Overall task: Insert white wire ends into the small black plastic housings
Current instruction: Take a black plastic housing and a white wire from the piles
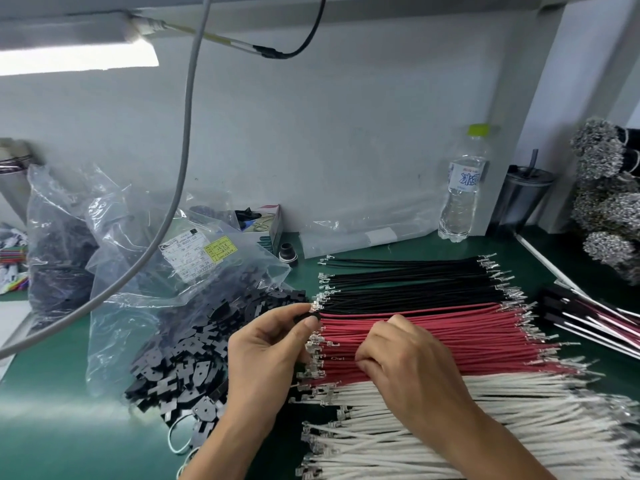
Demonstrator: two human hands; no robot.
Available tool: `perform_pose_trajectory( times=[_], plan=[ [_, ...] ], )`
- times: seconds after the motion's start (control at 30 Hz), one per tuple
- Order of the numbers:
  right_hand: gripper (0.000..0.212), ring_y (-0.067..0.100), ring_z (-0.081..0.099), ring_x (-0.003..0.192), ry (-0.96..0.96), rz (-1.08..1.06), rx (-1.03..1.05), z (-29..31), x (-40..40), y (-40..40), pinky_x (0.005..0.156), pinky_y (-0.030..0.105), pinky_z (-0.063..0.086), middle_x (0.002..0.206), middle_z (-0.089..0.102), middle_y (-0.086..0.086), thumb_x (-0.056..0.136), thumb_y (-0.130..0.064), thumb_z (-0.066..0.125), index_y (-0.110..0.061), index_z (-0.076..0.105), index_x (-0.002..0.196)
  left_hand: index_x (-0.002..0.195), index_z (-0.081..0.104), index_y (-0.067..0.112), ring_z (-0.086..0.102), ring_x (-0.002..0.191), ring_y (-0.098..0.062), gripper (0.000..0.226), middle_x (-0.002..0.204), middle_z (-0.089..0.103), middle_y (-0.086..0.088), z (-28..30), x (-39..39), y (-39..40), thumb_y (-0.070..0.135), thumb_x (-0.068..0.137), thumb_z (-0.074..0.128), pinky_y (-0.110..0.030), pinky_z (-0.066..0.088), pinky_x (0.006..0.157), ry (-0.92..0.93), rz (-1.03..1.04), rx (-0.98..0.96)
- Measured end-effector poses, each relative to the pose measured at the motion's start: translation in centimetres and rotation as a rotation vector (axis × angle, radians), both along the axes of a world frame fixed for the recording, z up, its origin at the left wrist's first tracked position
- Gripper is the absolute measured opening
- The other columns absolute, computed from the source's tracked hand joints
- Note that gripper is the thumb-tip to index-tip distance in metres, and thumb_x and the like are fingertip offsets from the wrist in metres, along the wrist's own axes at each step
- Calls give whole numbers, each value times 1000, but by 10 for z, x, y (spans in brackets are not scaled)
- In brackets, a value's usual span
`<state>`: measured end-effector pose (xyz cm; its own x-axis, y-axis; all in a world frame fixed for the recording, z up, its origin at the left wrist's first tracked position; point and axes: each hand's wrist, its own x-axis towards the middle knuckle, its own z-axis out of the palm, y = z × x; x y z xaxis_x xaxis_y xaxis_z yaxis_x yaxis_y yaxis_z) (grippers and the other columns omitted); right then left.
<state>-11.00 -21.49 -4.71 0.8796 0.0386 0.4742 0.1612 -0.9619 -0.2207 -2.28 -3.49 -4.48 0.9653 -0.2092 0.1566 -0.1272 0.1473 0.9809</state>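
Green matting covers the tabletop [52,410], which carries three rows of cut wires lying side by side, each tipped with metal terminals: black wires [408,285] nearest the back edge, red wires [467,334] in the middle, and white wires [519,427] nearest the front edge. The left hand [266,348] pinches a small black plastic housing [309,319] between thumb and forefinger at the left ends of the red and black rows. The right hand [405,355] rests on the red wires with its fingers curled down into the row; whether it grips a wire cannot be told. Loose black housings [187,362] lie heaped left of the wires, spilling from a clear plastic bag [145,271]. A water bottle [462,188] stands upright at the back edge, beside a dark tumbler [523,199].
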Motion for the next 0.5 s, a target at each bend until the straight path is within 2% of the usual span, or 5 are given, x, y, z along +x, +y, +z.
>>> perform_pose_trajectory(
  times=[0.13, 0.2, 0.3, 0.4, 0.5],
  plan=[
    [10, 4, 54, 78, -67, 0, 65, 6, 1, -9, 64, 24, 51, 85, 59, -18, 89, -21, 74, -27, 66, 91, 96, 83, 24, 62, 58, -10, 24, 88, 79, -11, 2, 1, 0, 26, 73, 81, -18, 51, 52, 29, 14, -42],
    [19, 5, 56, 77, -109, 18, 105, 9, 0, -13, 62, 23, 52, 86, 61, -14, 89, -12, 75, -23, 72, 103, 98, 82, 25, 63, 58, -9, 24, 89, 79, -12, 3, 2, 0, 25, 74, 79, -18, 49, 49, 47, 18, -56],
    [31, 8, 57, 75, -153, 11, 135, 9, -1, -16, 59, 27, 54, 87, 61, -8, 88, 0, 74, -19, 75, 113, 99, 82, 23, 60, 54, -14, 26, 89, 79, -15, 3, 2, 3, 29, 74, 79, -26, 48, 49, 68, -18, -62],
    [23, 9, 60, 76, -174, -21, 165, 8, 0, -16, 60, 29, 55, 88, 62, -8, 91, -6, 71, -18, 77, 109, 100, 82, 21, 61, 55, -16, 30, 90, 78, -16, 3, 2, 4, 32, 72, 81, -30, 50, 53, 86, -60, -64],
    [16, 6, 61, 77, -145, -54, 216, 7, -1, -15, 61, 25, 55, 86, 62, -13, 89, -15, 73, -22, 79, 102, 99, 82, 19, 62, 57, -17, 30, 91, 78, -17, 1, 2, 3, 31, 72, 81, -27, 50, 50, 86, -48, -70]
  ],
)
